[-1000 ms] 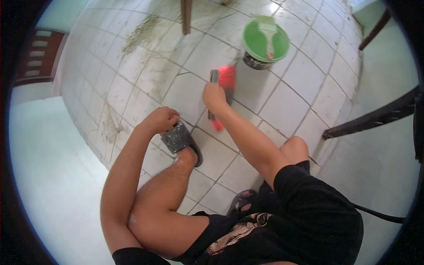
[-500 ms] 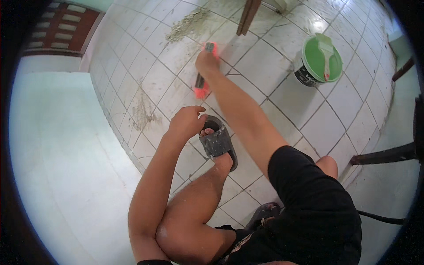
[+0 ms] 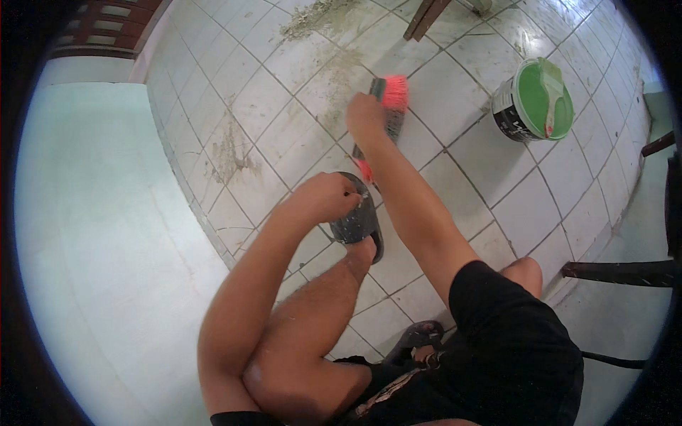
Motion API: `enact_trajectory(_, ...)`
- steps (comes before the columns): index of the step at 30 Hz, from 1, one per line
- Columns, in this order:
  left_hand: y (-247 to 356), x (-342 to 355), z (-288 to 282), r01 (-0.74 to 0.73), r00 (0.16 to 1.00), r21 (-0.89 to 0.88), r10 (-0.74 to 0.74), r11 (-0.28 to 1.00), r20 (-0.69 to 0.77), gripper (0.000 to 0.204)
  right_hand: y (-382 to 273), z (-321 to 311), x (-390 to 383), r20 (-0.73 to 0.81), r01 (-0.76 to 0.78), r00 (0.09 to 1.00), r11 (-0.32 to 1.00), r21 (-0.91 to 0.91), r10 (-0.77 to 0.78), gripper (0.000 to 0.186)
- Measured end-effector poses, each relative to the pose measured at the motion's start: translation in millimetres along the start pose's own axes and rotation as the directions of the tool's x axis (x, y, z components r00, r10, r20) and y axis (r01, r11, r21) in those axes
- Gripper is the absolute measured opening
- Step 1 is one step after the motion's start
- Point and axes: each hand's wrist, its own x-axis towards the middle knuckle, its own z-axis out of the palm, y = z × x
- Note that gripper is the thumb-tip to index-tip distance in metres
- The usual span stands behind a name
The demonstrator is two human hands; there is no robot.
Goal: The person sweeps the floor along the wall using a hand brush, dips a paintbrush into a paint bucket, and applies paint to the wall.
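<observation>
My right hand (image 3: 366, 117) is closed on a long scrubbing brush (image 3: 396, 96) with pink and grey bristles, pressed against the white tiled floor (image 3: 469, 99) ahead of me. My left hand (image 3: 330, 199) hangs with loosely bent fingers over the dark sandal (image 3: 353, 231) on my left foot; I see nothing clearly held in it. Right of the brush stands a pail (image 3: 511, 113) with a green top, and a paintbrush (image 3: 553, 96) lies across it.
Pale dried smears (image 3: 305, 21) mark tiles at the top and left. A wooden leg (image 3: 426, 18) stands at the top. Dark bars (image 3: 611, 272) project in from the right. A pale wall (image 3: 121, 234) fills the left side, below a brown grille (image 3: 99, 28).
My right hand and the brush went forward, then came slightly back and rightward against the tiles. My left hand stays over the sandal, fingers more curled. The view has shifted somewhat.
</observation>
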Motion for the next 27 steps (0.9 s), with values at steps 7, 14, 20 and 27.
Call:
enact_trajectory(7, -1, -11, 5, 0.126, 0.99, 0.213, -0.111, 0.969, -0.083, 0.029, -88, 33, 89, 0.014, -0.278, 0.959, 0.927, 0.253, 0.284, 0.018)
enact_trajectory(14, -20, -13, 8, 0.12, 0.992, 0.182, -0.124, 0.976, 0.014, 0.029, -106, 9, 99, -0.237, 0.155, 0.97, 0.901, 0.405, -0.06, 0.014)
enact_trajectory(20, -13, -16, 16, 0.005, 0.999, 0.125, -0.011, 0.992, 0.051, 0.03, -33, -29, 64, -0.005, 0.587, 0.803, 0.79, 0.179, -0.595, 0.021)
enact_trajectory(27, 68, -55, 44, -0.163, 0.984, 0.267, 0.137, 0.95, 0.112, 0.026, -85, -19, 3, 0.356, 0.761, 0.347, 0.483, 0.434, -0.867, 0.038)
